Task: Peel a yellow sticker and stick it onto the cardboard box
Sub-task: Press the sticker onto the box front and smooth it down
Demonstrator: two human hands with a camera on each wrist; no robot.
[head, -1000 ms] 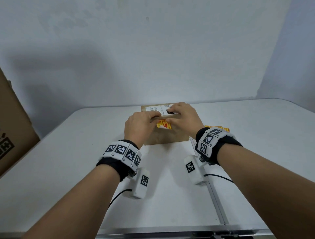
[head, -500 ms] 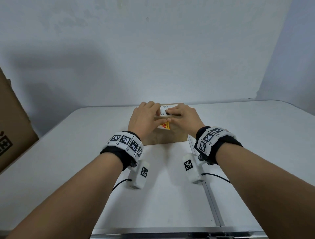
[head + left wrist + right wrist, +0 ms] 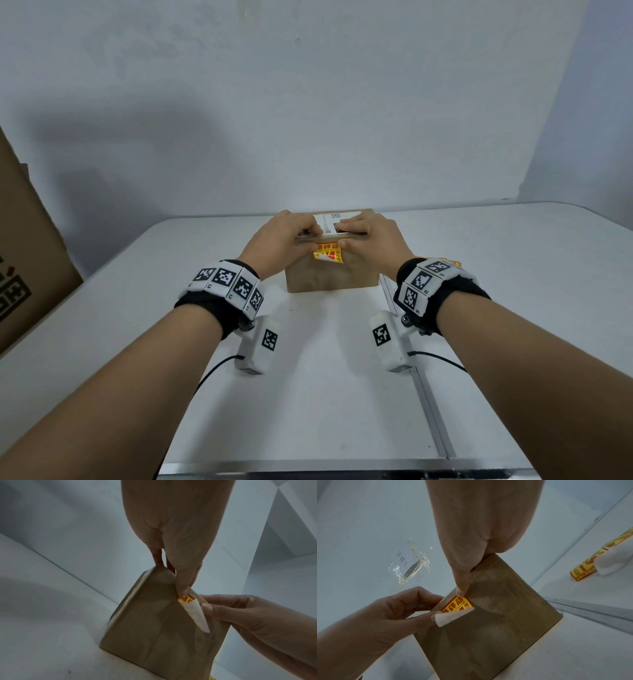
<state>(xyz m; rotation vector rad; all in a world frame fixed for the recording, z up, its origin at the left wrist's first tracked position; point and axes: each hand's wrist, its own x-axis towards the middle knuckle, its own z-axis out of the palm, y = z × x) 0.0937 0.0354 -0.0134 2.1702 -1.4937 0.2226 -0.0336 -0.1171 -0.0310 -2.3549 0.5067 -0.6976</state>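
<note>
Our left hand (image 3: pixel 279 240) and right hand (image 3: pixel 371 236) both pinch the yellow sticker (image 3: pixel 329 255) between them, thumbs pressing its top edge onto the cardboard box (image 3: pixel 329 279). Its lower edge curls free below our thumbs, so it is not yet smoothed down.

The sticker (image 3: pixel 329 252) shows only in part: the left hand (image 3: pixel 274 245) and right hand (image 3: pixel 371 240) cover its upper corners, and its lower edge curls up to its white back. The box (image 3: pixel 330 279) top is mostly hidden under both hands, and the print on its white label (image 3: pixel 334 221) is too small to read. A sticker sheet (image 3: pixel 452 263) lies mostly behind the right wristband. A big carton (image 3: pixel 24 260) is cut by the left edge. In the left wrist view the left hand's fingertips are out of sight behind the box.
</note>
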